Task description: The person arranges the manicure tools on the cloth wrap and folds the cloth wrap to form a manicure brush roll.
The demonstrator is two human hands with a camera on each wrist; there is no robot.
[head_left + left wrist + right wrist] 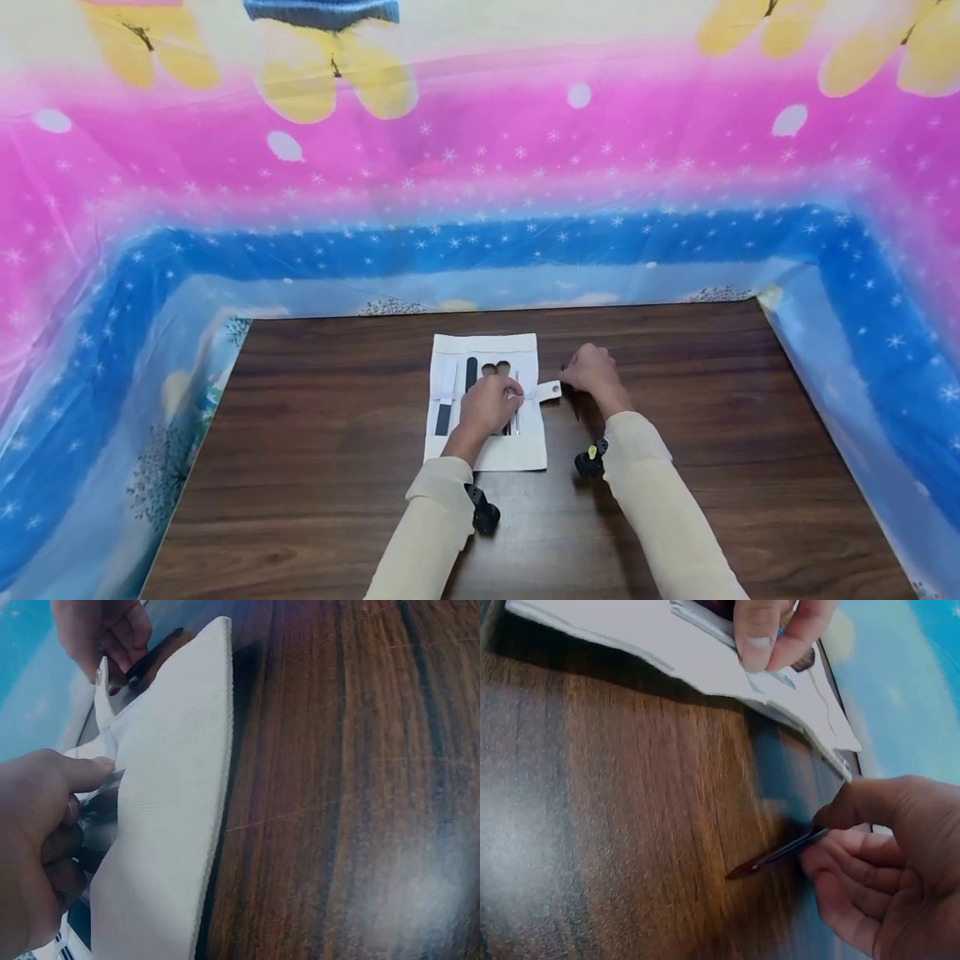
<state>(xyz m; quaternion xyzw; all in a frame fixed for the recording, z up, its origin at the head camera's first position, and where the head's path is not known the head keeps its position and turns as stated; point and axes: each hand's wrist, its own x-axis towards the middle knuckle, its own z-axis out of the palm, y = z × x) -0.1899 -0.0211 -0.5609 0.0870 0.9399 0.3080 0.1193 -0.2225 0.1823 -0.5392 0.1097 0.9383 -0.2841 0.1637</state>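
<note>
A white fabric tool case (pixel 510 458) lies unfolded on the table, with slim tools in its slots. Over its right part, my left hand (pixel 489 407) has thumb and forefinger together at a thin silver tool (pixel 701 622), apparently pinching it; the fingers partly hide the contact. To the right of the case, my right hand (pixel 594 375) pinches a slim dark stick (pixel 780 853) with a reddish-brown tapered end, held just above the table. Two fluffy brushes (pixel 503 367) and a black rounded strip (pixel 471 373) show in the case.
A snap tab (pixel 551 390) sticks out from the case's right side, close to my right hand. Dark wood tabletop (pixel 322 450) surrounds the case. A printed pink and blue cloth (pixel 480 167) hangs behind and beside the table.
</note>
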